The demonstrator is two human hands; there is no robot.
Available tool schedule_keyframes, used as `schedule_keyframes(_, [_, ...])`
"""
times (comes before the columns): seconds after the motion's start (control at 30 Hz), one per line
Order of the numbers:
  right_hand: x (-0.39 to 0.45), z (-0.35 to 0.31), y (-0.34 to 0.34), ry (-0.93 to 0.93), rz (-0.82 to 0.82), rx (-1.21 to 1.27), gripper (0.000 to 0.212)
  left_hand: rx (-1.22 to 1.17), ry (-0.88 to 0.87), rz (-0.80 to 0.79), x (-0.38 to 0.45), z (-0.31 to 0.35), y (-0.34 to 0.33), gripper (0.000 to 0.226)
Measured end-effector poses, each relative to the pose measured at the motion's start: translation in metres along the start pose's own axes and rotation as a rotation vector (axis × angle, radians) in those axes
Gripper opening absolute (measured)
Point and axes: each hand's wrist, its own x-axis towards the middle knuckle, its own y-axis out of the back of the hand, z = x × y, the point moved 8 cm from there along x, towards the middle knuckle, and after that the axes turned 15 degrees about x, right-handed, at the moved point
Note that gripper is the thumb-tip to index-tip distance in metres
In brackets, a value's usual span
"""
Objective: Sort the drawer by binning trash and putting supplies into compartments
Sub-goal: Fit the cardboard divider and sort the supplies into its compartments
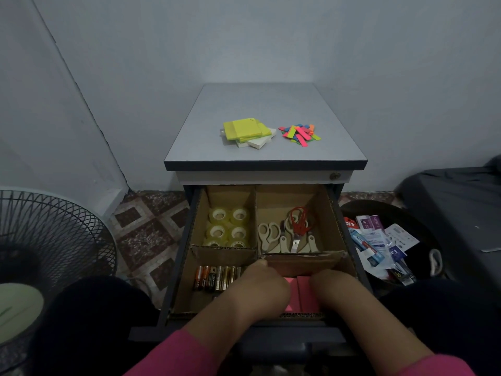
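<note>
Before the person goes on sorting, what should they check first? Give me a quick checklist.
1. Drawer fully open: ok.
2. Pink notes seated in front right compartment: cannot tell, both hands cover them.
3. Left hand and right hand free to withdraw: cannot tell, fingers hidden.
4. Yellow sticky notes and coloured tabs within reach on cabinet top: ok.
5. Tape rolls, scissors, batteries kept in separate compartments: ok.

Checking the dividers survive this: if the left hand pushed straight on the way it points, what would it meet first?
Probably the cardboard divider just beyond the left hand, with the tape rolls behind it. Its fingertips seem already at that wall, though depth is unclear.
</note>
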Motion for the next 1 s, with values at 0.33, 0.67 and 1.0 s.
schedule_keyframes(0.33, [-0.002,0.001,0.003,-0.017,0.036,0.048,0.037,0.001,0.011,0.024,0.001,-0.001,-0.002,0.034])
schedule_keyframes(0.67, [0.001,0.002,0.001,0.006,0.038,0.001,0.037,-0.014,0.049,-0.192,0.011,-0.003,-0.002,0.040])
schedule_keyframes(1.0, [0.003,0.002,0.001,0.029,0.025,-0.021,0.036,0.002,0.025,-0.226,0.008,-0.002,0.001,0.040])
